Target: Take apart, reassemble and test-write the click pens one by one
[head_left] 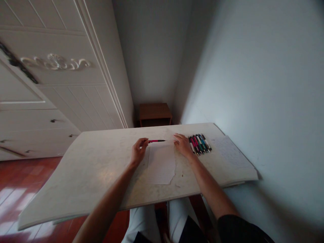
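My left hand (139, 148) pinches one end of a pink pen (155, 141) with a dark tip. The pen lies level, its tip pointing right, across the top edge of a sheet of lined white paper (162, 165). That sheet has a ragged right edge. At its upper right corner rests my right hand (181, 144), palm down with the fingers stretched out and nothing seen in them. Just right of this hand, a row of several pens (199, 143) in pink, green, blue and white lies side by side; the hand partly covers the leftmost ones.
A sheet with handwriting (231, 152) lies at the right end of the white tabletop (96, 168). Close beyond the right edge stands a wall (265, 84). A white cabinet (76, 67) rises at the left, and a small brown wooden stand (155, 110) is behind the table.
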The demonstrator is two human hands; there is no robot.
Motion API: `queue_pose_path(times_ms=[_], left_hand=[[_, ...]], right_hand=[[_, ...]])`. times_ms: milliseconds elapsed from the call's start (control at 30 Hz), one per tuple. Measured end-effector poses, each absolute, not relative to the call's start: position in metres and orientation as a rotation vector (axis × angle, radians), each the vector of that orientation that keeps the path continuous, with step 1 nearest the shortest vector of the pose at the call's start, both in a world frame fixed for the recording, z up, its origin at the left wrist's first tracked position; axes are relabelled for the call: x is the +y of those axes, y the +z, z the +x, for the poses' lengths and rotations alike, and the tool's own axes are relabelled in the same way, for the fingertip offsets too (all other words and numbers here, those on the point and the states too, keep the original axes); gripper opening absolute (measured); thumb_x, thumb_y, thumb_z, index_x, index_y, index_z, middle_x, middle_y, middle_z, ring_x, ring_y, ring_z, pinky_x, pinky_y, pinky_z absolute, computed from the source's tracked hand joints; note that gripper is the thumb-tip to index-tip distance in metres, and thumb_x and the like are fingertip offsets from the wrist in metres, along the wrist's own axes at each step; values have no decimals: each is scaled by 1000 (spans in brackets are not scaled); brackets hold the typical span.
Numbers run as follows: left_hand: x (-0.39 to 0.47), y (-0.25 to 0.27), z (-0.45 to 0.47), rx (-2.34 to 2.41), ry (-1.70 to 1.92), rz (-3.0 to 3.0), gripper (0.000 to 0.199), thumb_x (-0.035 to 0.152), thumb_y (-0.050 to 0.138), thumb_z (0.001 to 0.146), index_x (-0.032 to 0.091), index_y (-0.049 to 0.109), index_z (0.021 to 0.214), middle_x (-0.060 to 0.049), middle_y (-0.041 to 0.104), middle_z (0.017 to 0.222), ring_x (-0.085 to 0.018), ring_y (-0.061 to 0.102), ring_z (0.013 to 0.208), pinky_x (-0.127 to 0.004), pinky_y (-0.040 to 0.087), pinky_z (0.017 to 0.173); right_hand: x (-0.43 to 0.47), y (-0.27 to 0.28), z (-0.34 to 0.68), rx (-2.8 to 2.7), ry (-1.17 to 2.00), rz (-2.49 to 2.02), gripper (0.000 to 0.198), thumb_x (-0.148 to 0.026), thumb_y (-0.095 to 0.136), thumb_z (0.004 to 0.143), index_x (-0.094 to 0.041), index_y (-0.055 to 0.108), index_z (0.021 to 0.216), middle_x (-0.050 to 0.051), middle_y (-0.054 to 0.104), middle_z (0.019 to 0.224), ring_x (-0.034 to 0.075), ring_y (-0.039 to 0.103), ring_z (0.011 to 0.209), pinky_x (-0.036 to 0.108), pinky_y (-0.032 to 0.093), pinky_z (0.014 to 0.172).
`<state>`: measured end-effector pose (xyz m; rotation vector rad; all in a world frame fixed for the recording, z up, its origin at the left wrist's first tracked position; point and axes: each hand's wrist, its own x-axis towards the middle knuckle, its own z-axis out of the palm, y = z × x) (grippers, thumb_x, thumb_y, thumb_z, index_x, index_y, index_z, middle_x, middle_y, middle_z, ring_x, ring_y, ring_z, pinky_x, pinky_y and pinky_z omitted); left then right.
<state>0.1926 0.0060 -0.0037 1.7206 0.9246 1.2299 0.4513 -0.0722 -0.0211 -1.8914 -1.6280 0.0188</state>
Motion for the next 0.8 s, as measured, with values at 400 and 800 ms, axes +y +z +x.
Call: queue_pose_path(times_ms=[400, 800], left_hand=[[2, 1, 193, 916, 1209, 1728, 28, 42, 61, 83, 17, 66, 92, -6, 70, 81, -17, 66, 72, -30, 53, 69], [4, -2, 193, 909, 1204, 1686, 29, 42, 63, 82, 16, 65, 93, -5, 70, 80, -17, 66, 71, -29, 52, 68]], right_hand=[[-72, -25, 455, -1594, 4, -1782, 32, -21, 56, 85, -17, 70, 113, 13, 68, 118, 26, 59, 114, 43, 43, 103], [-73, -7, 448, -1091, 512, -1472, 31, -40, 62, 80, -18, 71, 99, 10, 74, 101, 23, 68, 95, 38, 52, 87]])
